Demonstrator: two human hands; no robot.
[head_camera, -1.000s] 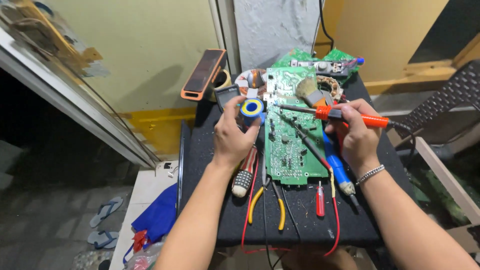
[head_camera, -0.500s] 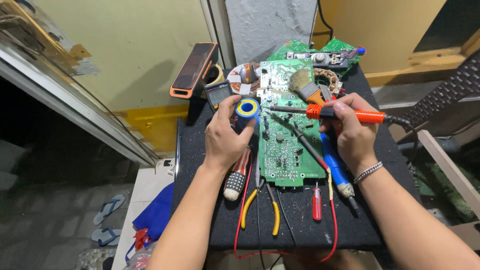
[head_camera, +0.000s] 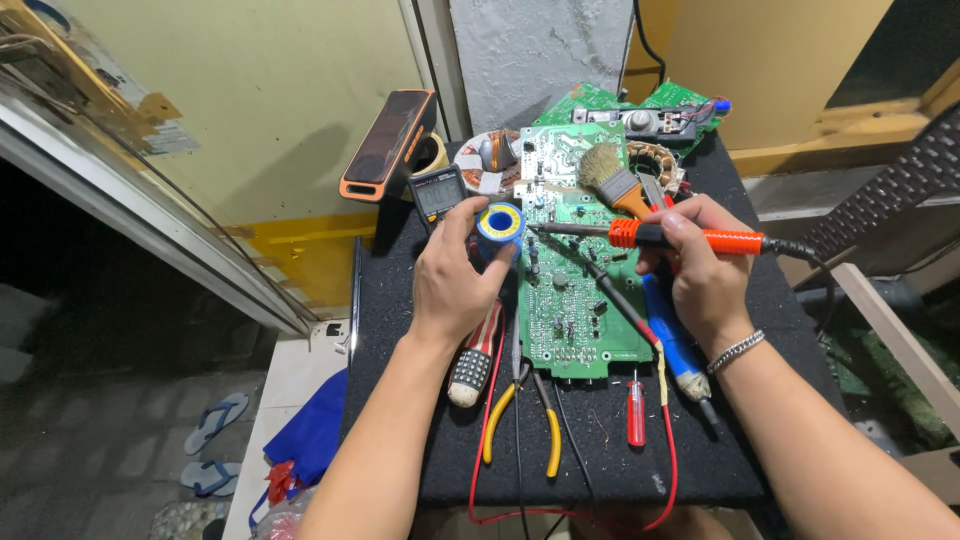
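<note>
**Crowded little bench, both hands full**

Left hand (head_camera: 455, 285) is wrapped around a blue solder spool (head_camera: 500, 222), fingers closed on its rim. Right hand (head_camera: 700, 270) is clamped on an orange soldering iron (head_camera: 690, 238), metal tip pointing toward the spool, over the top of the green board (head_camera: 575, 280). The board sits right between the two grips. Black fuzzy table (head_camera: 400, 300) is packed; bare patches only left of the left wrist and along the near edge. Below the hands: one pair of yellow pliers (head_camera: 520, 420), one small red screwdriver (head_camera: 636, 420), red leads. One bristly brush (head_camera: 612, 182) just above the iron, one meter (head_camera: 437, 195) above the left thumb.
</note>
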